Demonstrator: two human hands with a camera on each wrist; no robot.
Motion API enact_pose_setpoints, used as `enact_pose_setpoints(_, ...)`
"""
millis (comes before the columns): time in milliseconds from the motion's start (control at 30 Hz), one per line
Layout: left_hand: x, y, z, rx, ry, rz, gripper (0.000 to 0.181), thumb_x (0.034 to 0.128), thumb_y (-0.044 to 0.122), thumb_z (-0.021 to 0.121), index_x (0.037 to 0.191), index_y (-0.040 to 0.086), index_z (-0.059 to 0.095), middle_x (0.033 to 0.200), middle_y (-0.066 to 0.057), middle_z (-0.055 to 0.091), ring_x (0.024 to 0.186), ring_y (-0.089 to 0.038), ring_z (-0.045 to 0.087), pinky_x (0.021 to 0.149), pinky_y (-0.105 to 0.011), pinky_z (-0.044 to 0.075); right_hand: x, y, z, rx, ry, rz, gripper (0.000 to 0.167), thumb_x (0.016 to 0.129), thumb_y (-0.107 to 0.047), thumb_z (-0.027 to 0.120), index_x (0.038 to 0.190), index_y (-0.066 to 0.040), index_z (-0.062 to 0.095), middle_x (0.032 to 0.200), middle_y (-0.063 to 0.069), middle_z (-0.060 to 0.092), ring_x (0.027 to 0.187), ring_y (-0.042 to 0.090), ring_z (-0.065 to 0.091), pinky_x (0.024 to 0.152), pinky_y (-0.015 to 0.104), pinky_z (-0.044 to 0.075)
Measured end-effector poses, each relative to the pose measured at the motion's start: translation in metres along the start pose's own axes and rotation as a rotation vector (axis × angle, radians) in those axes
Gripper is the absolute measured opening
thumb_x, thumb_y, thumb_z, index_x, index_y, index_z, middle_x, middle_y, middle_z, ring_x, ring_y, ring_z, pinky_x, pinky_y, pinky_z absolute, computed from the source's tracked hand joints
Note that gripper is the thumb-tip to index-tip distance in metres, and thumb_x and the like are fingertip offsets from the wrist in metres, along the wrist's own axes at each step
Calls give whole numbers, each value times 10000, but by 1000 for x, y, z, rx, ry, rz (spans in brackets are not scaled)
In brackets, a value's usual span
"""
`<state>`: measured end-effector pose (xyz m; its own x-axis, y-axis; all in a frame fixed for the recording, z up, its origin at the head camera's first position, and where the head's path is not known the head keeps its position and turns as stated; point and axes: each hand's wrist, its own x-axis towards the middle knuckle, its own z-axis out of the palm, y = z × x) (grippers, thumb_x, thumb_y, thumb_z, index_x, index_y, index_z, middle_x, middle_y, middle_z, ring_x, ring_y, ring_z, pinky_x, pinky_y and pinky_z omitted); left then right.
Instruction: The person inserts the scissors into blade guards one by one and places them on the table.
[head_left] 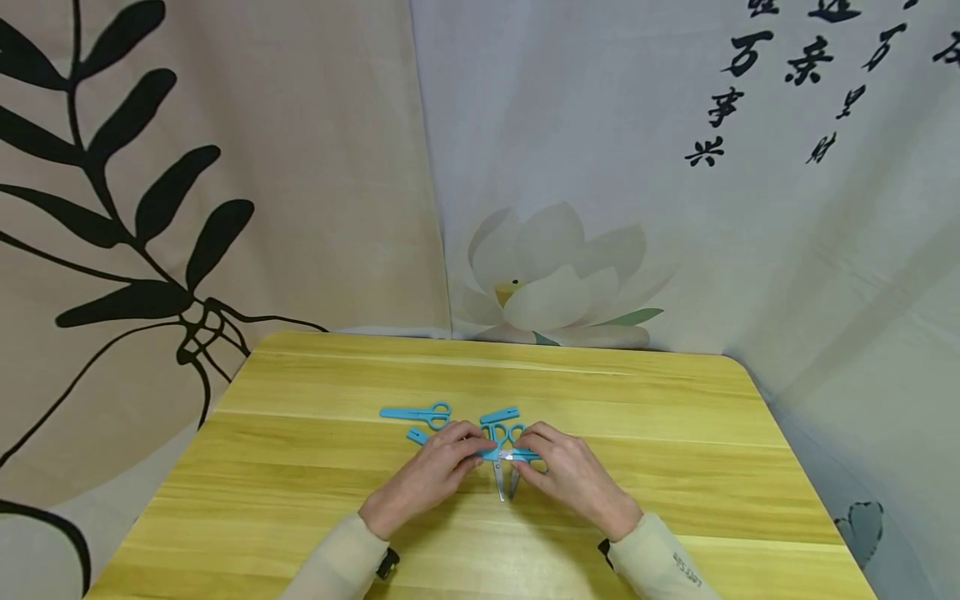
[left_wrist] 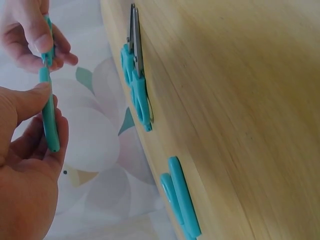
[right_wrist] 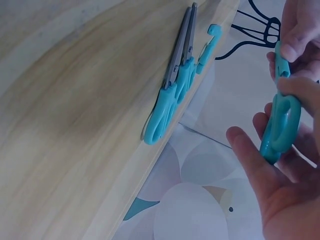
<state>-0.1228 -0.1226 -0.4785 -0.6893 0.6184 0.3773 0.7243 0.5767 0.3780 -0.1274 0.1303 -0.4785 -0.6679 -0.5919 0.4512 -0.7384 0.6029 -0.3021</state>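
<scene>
In the head view my left hand (head_left: pixel 442 467) pinches a blue blade cover, seen as a long turquoise cover (left_wrist: pixel 49 115) in the left wrist view. My right hand (head_left: pixel 573 475) grips a small pair of scissors by its blue handle (right_wrist: pixel 286 120). Cover and scissors meet end to end between the hands, with a short bit of metal (head_left: pixel 506 456) showing. Just below them on the table lies a bare-bladed pair of scissors (head_left: pixel 500 483), its slightly parted blades toward me. The fingers hide part of the held pieces.
Beyond the left hand lies a covered pair of blue scissors (head_left: pixel 408 413). A loose blue piece (head_left: pixel 499 414) sits behind the bare scissors. Another blue piece (head_left: pixel 417 435) is partly hidden by the left hand. The wooden table (head_left: pixel 300 500) reaches back to a printed curtain (head_left: pixel 360 167).
</scene>
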Motion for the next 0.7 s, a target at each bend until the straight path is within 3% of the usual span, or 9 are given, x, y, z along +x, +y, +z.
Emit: enact_pose_setpoints(700, 0, -1, 4, 7, 16, 2, 258, 956, 22, 729, 1205, 86, 754, 1160, -13, 634, 1059, -170, 610, 891, -326, 555, 2, 2, 2, -14, -5, -16, 220, 858, -171, 872, 1024, -97, 748, 1067, 4, 691, 874, 132, 711, 700, 232, 595)
